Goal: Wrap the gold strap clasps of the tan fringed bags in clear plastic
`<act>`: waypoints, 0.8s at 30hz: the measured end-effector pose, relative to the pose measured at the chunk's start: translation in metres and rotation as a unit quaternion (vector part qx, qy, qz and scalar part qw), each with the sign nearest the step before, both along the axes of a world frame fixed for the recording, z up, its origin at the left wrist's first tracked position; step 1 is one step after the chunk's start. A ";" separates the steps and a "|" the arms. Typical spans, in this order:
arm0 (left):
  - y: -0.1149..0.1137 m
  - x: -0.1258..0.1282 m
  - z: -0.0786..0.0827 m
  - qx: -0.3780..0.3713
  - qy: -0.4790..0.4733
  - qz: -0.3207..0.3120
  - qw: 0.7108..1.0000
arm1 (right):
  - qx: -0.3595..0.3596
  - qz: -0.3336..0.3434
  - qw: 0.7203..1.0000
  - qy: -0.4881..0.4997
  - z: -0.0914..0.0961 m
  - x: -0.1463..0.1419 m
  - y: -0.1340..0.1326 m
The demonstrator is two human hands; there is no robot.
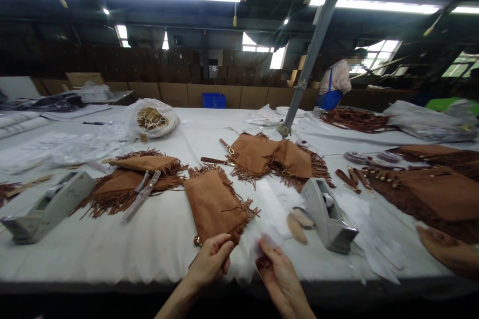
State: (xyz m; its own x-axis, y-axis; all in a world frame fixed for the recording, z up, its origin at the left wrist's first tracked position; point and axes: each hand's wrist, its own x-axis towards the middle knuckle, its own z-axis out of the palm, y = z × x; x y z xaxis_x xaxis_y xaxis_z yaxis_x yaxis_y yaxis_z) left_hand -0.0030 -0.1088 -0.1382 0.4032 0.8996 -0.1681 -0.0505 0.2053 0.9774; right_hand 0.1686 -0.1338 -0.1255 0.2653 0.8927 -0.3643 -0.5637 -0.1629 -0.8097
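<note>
My left hand (211, 260) is closed on a brown strap (234, 239) at the table's front edge, its tip showing past the thumb. Just beyond lies a brown fringed pouch (211, 202), with a small metal clasp (197, 240) at its near corner. A short gap to the right, my right hand (276, 265) pinches a thin translucent plastic piece (267, 243) between thumb and fingers. A grey tape dispenser (325, 217) stands to the right of that hand, beside two beige oval pieces (297, 227).
More fringed pouches (258, 154) lie behind, and a stack of them (142, 163) at left. A second tape dispenser (50, 207) stands far left. Another person's hand (447, 246) rests at right near larger fringed bags (430, 189). A metal post (316, 45) rises from the table.
</note>
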 end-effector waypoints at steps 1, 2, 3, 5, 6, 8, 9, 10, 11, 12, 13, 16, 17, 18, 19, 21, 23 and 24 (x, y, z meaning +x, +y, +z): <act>-0.003 0.000 0.000 0.012 0.012 0.000 1.000 | 0.009 0.000 1.000 -0.010 0.000 -0.001 0.002; -0.005 0.000 0.002 0.024 0.026 0.000 0.999 | 0.014 0.002 1.000 -0.016 -0.001 -0.003 0.003; -0.008 0.000 0.005 0.037 0.039 0.000 0.999 | 0.017 0.004 1.000 -0.021 -0.001 -0.004 0.004; -0.013 0.000 0.011 0.067 0.065 0.004 0.996 | 0.012 0.003 1.000 -0.025 -0.001 -0.009 0.006; -0.015 0.000 0.014 0.078 0.077 0.006 0.994 | 0.005 0.000 1.000 -0.024 -0.001 -0.011 0.006; -0.018 0.000 0.018 0.087 0.093 0.009 0.992 | -0.012 -0.011 1.000 -0.021 0.000 -0.014 0.008; -0.019 0.000 0.019 0.086 0.097 0.010 0.992 | -0.018 -0.015 0.999 -0.021 0.001 -0.016 0.008; -0.020 0.000 0.019 0.083 0.099 0.010 0.992 | -0.020 -0.018 0.999 -0.023 0.002 -0.017 0.009; -0.020 0.000 0.018 0.078 0.100 0.010 0.992 | -0.019 -0.018 0.999 -0.026 0.003 -0.018 0.009; -0.021 0.000 0.017 0.075 0.100 0.013 0.992 | -0.016 -0.018 0.999 -0.031 0.003 -0.019 0.009; -0.021 -0.001 0.016 0.074 0.100 0.017 0.992 | -0.013 -0.017 0.999 -0.034 0.004 -0.019 0.010; -0.022 -0.002 0.015 0.067 0.104 0.021 0.992 | -0.015 -0.021 0.999 -0.034 0.004 -0.020 0.010; -0.022 -0.003 0.015 0.064 0.105 0.022 0.992 | -0.019 -0.027 0.999 -0.028 0.004 -0.021 0.010; -0.022 -0.004 0.015 0.063 0.105 0.022 0.992 | -0.025 -0.036 0.999 -0.019 0.003 -0.021 0.010; -0.022 -0.004 0.016 0.061 0.105 0.022 0.992 | -0.031 -0.044 0.998 -0.010 0.002 -0.022 0.010; -0.022 -0.005 0.017 0.061 0.106 0.021 0.992 | -0.038 -0.055 0.998 -0.003 0.001 -0.023 0.010; -0.022 -0.004 0.018 0.070 0.113 0.023 0.991 | -0.038 -0.051 0.998 -0.013 0.001 -0.024 0.010; -0.022 -0.004 0.018 0.074 0.117 0.025 0.990 | -0.037 -0.047 0.998 -0.019 0.001 -0.025 0.010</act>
